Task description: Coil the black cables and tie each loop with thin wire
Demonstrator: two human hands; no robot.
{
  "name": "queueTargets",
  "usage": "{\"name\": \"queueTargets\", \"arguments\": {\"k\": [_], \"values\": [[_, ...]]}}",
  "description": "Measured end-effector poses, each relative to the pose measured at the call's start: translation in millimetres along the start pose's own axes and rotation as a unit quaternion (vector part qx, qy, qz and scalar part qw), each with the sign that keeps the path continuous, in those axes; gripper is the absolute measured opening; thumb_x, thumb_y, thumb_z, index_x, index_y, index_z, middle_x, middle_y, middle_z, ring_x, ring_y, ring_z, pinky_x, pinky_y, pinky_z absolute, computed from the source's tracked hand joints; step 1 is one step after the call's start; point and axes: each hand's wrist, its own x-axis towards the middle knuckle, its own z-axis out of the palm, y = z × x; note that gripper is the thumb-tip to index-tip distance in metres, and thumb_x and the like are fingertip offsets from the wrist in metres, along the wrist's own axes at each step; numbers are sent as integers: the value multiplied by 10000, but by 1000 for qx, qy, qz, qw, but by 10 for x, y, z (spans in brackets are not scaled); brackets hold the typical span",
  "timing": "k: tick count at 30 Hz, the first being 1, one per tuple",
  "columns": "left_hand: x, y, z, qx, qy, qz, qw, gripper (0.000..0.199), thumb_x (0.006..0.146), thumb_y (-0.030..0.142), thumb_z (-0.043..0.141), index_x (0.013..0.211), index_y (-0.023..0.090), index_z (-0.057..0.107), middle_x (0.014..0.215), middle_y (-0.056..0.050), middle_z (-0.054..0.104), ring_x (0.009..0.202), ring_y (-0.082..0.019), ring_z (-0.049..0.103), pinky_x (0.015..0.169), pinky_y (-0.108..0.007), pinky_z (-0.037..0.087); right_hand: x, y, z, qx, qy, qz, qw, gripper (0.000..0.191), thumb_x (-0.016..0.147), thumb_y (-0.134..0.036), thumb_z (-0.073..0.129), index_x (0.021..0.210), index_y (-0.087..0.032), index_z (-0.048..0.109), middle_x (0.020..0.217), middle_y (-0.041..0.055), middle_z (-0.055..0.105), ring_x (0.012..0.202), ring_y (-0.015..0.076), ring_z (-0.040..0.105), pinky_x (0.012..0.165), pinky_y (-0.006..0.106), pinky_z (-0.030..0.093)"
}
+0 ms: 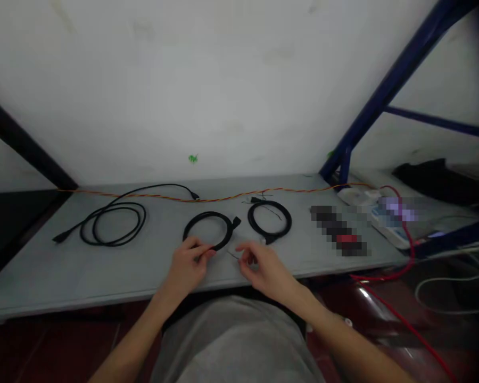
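Note:
My left hand (191, 263) pinches the near edge of a coiled black cable (228, 226), whose dark plug (237, 222) points to the right. Just right of it, my right hand (259, 263) is closed with thumb and fingertips on a thin dark twist tie (233, 255), its free end reaching toward the coil. Behind my right hand lies a second coiled black cable (289, 221), with more thin ties (277, 214) at its top. On the left, a looser black cable (143, 215) lies in wide loops, its two connectors spread apart.
A twisted red-and-yellow wire (239, 198) runs along the back of the grey table (104, 276). Blurred-out dark items (337, 231) lie to the right, beside a white power strip (391, 229) and a red cable (411, 250). Blue metal bars (395, 80) rise at the right.

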Motion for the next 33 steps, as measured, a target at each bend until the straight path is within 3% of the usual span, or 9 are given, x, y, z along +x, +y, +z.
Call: {"name": "queueTargets", "arguments": {"k": [8, 16, 20, 25, 33], "values": [[-91, -130, -36, 44, -49, 13, 998, 161, 933, 167, 678, 966, 203, 831, 834, -47, 687, 773, -169, 645, 726, -295, 535, 99, 188, 312, -51, 14, -24, 998, 200, 973, -145, 565, 1153, -192, 637, 966, 78, 717, 870, 228, 687, 815, 363, 554], [-104, -135, -105, 162, -101, 103, 976, 170, 920, 133, 681, 1017, 196, 806, 887, -79, 705, 966, -266, 618, 912, -455, 526, 130, 215, 330, -41, 10, -29, 999, 223, 951, -109, 577, 1145, -185, 658, 1020, 95, 727, 895, 226, 697, 856, 367, 566], [-149, -156, -86, 148, -97, 93, 980, 221, 960, 133, 624, 1096, 188, 789, 914, -82, 695, 930, -232, 633, 862, -401, 549, 143, 209, 366, -31, 16, -25, 999, 275, 937, -99, 577, 1187, -180, 656, 1033, 99, 734, 888, 226, 698, 861, 384, 575], [-192, -230, -68, 77, -71, 78, 991, 214, 987, 155, 599, 1043, 180, 804, 930, -75, 704, 867, -194, 656, 794, -336, 552, 157, 208, 423, -27, 27, -28, 999, 312, 947, -109, 570, 1238, -195, 646, 1046, 95, 737, 907, 227, 703, 906, 399, 578], [-173, -128, -109, 182, -116, 116, 970, 200, 942, 92, 618, 1053, 163, 770, 914, -82, 701, 984, -269, 619, 958, -463, 538, 178, 199, 330, -62, 8, -57, 996, 250, 991, -145, 573, 1214, -198, 672, 1037, 99, 727, 934, 238, 699, 897, 400, 581]]}}
